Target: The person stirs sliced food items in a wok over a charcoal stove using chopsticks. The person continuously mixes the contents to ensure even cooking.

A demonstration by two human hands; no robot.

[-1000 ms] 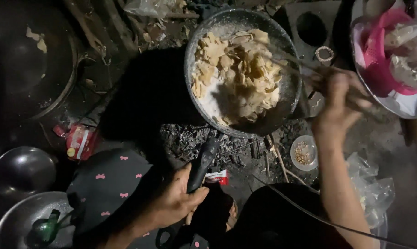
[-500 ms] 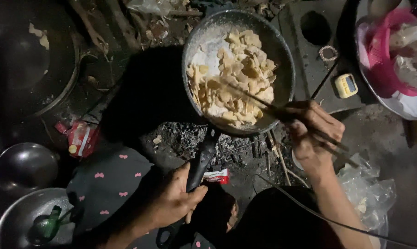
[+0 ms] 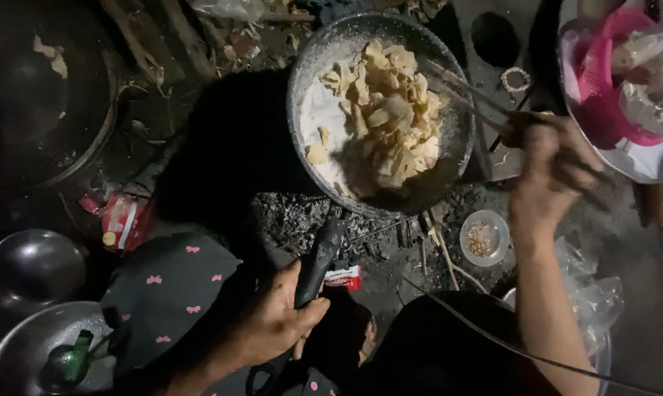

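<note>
The left hand is curling its fingers tight around the black handle to steady the frying pan over the ashes, while the right hand is pinching long chopsticks reaching into the pale fried pieces.

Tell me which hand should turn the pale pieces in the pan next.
Right, probably. The right hand already holds chopsticks reaching into the pan over the pale pieces, while the left hand grips the pan handle.
</note>
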